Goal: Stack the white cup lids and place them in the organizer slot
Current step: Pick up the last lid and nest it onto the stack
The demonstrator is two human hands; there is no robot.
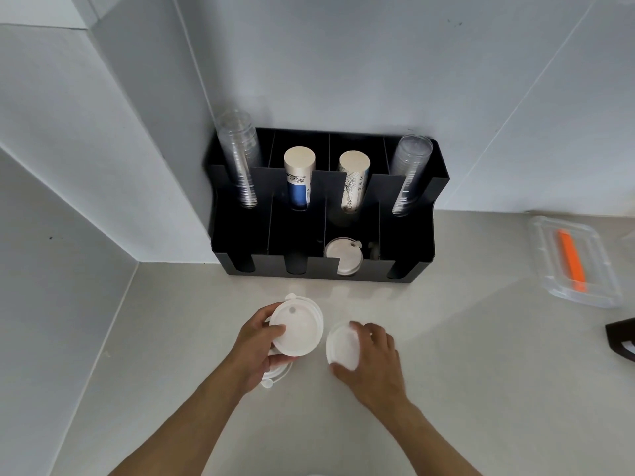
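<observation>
My left hand (pixel 256 347) grips a small stack of white cup lids (pixel 300 329), tilted up off the counter, thumb on the top lid. One more white lid (pixel 276 376) peeks out under that hand on the counter. My right hand (pixel 372 359) closes over a single white lid (pixel 340 348) just to the right; its fingers cover the lid's right half. The black organizer (pixel 405 266) stands against the wall beyond. A stack of white lids (pixel 343 254) lies in its third front slot from the left.
The organizer's rear slots hold two stacks of clear cups (pixel 240 159) (pixel 410 173) and two stacks of paper cups (pixel 299 176) (pixel 354 180). A clear plastic box (pixel 549 269) with an orange item sits at the right. A dark object (pixel 622 336) pokes in at the right edge.
</observation>
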